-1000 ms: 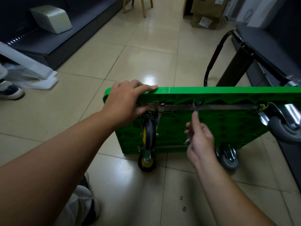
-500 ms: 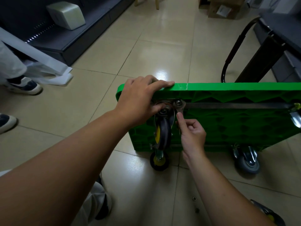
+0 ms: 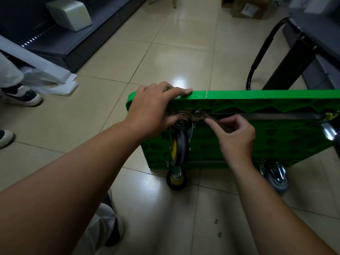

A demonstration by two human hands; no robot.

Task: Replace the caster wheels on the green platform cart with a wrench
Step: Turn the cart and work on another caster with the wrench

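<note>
Nearest: two small washers [image 3: 216,221] loose on the tile floor [image 3: 184,52], by the R forearm, easy to kick away. Above them the green platform cart [image 3: 276,133] stands on its long edge, underside facing the wearer, lower casters touching the floor: a black/yellow caster [image 3: 177,179] and a grey caster [image 3: 277,179]. Upper-left corner holds another black/yellow caster [image 3: 179,146]. R hand [image 3: 237,137] fingers curled shut around the wrench [image 3: 202,115], head seated on the bolt [image 3: 198,113] of that caster's plate. L hand [image 3: 152,111] spread over the cart's top edge, thumb pressing near the swivel; loosely open, bracing, not gripping. Risks: wrench looks shallow on the bolt, so a hard pull could slip and round it or bang knuckles on the ribs; cart may tip if L hand eases. Far: cardboard boxes [image 3: 246,8].
</note>
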